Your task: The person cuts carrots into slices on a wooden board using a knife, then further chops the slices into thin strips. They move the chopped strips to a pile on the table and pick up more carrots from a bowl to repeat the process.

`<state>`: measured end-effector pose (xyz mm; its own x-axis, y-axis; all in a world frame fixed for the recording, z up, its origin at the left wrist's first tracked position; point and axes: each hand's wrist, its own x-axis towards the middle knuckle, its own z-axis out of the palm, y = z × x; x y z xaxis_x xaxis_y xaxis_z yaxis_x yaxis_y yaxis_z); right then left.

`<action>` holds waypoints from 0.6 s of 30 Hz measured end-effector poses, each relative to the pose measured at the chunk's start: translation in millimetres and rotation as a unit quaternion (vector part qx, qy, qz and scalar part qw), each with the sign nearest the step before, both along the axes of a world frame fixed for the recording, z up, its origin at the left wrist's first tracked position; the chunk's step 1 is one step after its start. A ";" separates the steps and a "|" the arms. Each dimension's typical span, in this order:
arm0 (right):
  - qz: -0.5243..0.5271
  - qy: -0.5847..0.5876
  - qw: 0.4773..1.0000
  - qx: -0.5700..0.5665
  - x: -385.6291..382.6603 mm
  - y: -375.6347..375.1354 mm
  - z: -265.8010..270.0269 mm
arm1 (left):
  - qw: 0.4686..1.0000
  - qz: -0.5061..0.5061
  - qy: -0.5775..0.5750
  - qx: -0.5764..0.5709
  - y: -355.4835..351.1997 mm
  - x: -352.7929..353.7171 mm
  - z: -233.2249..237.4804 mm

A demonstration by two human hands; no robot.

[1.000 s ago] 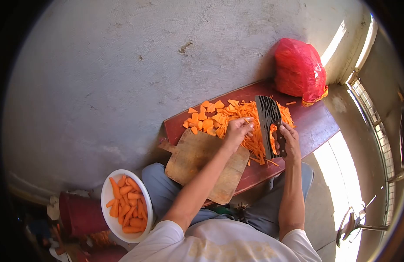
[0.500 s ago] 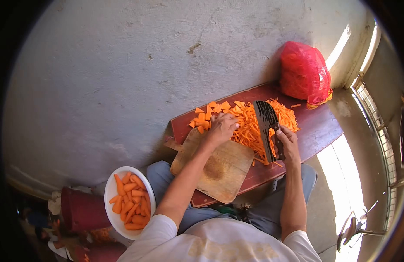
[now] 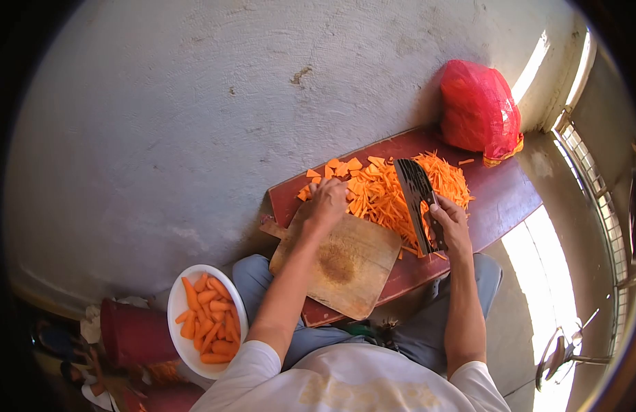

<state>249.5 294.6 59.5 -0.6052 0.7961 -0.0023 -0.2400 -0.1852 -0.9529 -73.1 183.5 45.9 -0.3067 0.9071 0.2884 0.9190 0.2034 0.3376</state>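
Note:
My right hand [image 3: 451, 223] is closed round the dark handle of a cleaver [image 3: 414, 187], its broad blade tilted up over a heap of shredded carrot [image 3: 383, 199]. At the far edge of the wooden cutting board [image 3: 362, 257], my left hand [image 3: 328, 200] reaches down to the cut carrot pieces [image 3: 333, 167], its fingers bent and slightly apart. The fingertips are partly hidden, and I see nothing held in them. Dark marks cover the blade. The board's middle has a brown worn patch and carries no carrot.
A red bench [image 3: 503, 199] bears the board and carrots. At its far right end stands a red mesh bag [image 3: 479, 110] against the wall [image 3: 194, 137]. A white bowl [image 3: 175, 323] of whole carrots is by my left leg, beside a dark red bucket [image 3: 129, 333]. Another person [image 3: 98, 391] is at lower left.
My left hand has moved left, from the edge of the shredded heap to the larger cut pieces. The cleaver in my right hand has shifted only slightly.

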 end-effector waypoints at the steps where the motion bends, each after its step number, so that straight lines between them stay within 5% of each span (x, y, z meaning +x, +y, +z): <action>1: 0.003 0.001 1.000 -0.001 -0.5 0.7 -2.3 | 1.000 -0.005 -0.002 -0.018 -2.6 -11.6 0.4; 14: 0.012 -0.017 1.000 -0.008 -4.1 -0.1 -6.8 | 0.974 0.001 -0.060 -0.220 11.3 -30.4 35.0; 18: 0.023 -0.020 1.000 0.000 -4.3 -0.1 -7.8 | 0.977 -0.014 -0.104 -0.184 15.9 -42.5 18.9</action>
<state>245.2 294.5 51.7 -0.6405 0.7674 -0.0276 -0.1923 -0.1951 -0.9618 -115.7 199.5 64.8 -0.2981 0.9464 -0.1244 0.8454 0.3223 0.4260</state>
